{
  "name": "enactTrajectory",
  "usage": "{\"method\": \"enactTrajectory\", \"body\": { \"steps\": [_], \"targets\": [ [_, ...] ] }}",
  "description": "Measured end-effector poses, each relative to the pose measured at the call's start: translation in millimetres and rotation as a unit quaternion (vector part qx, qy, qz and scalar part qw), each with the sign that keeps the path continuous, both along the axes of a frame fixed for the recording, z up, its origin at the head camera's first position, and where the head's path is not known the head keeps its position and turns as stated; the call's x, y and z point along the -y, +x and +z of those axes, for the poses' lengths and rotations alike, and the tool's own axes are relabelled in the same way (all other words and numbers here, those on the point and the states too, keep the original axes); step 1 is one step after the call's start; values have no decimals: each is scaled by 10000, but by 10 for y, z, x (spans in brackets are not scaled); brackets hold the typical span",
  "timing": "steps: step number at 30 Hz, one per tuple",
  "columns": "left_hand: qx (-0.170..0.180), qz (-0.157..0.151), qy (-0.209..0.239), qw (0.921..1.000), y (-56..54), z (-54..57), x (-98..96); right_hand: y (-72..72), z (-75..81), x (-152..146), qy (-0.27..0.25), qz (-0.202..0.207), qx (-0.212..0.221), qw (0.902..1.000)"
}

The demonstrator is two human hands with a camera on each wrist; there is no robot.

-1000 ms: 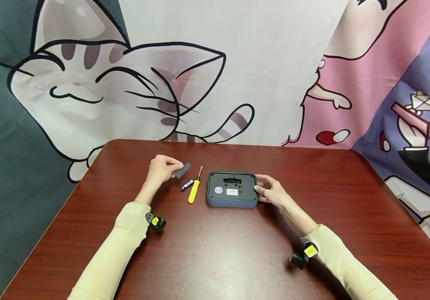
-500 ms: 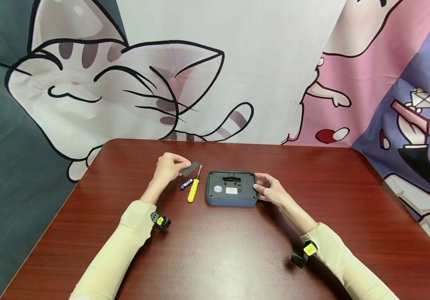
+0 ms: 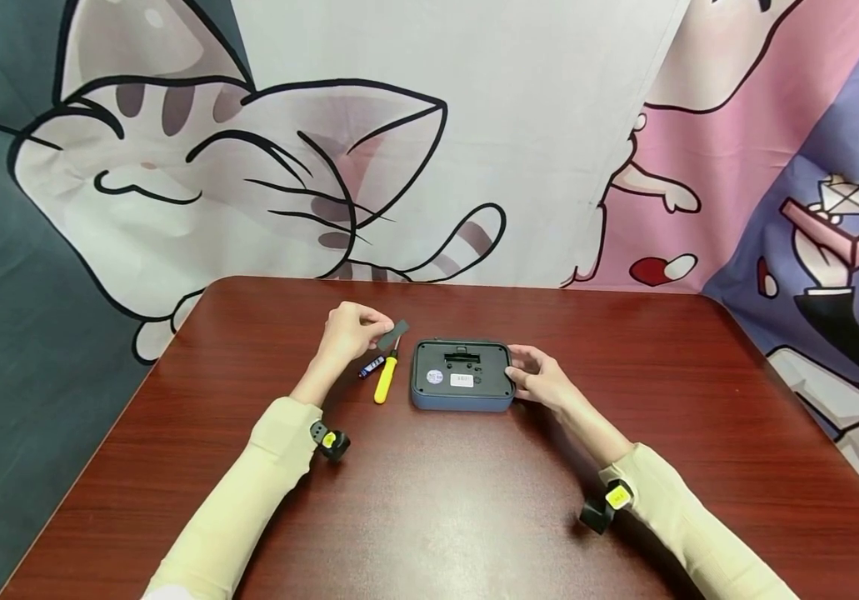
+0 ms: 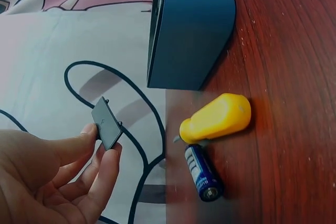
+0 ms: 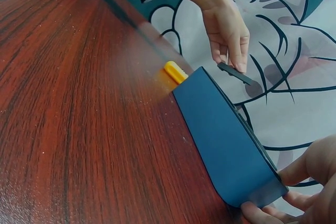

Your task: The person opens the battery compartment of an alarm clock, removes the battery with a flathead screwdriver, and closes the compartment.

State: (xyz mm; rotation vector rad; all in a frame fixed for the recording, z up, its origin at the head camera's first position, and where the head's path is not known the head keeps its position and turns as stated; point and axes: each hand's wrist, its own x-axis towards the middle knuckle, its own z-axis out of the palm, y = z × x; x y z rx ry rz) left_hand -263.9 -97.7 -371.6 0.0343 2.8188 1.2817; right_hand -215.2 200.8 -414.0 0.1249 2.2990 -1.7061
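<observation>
Left hand [image 3: 349, 332], pinching the cover [image 3: 395, 334], has moved nearer the box [image 3: 461, 402], narrowing the gap to its slot [image 3: 462, 358]; right hand [image 3: 540, 380] grips its right end.

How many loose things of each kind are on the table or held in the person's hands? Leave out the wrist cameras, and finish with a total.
Box-shaped device: 1
Small dark plate: 1
Yellow-handled screwdriver: 1
Blue battery: 1
Total: 4
</observation>
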Motion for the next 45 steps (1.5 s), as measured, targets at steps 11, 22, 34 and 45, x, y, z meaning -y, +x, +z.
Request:
{"method": "enactTrajectory", "body": {
  "steps": [11,22,34,45],
  "targets": [
    [-100,-130,11,9999,-8,13,-120,-8,8,-9,87,-40,25,10000],
    [-47,-206,267,9994,2,48,-217,0,9,-12,50,14,4,10000],
    [-99,-455,423,9980,22,62,-315,6,21,-20,0,82,-4,10000],
    [-127,-590,420,9973,24,52,-447,-6,-9,-24,-3,74,8,10000]
  ]
}}
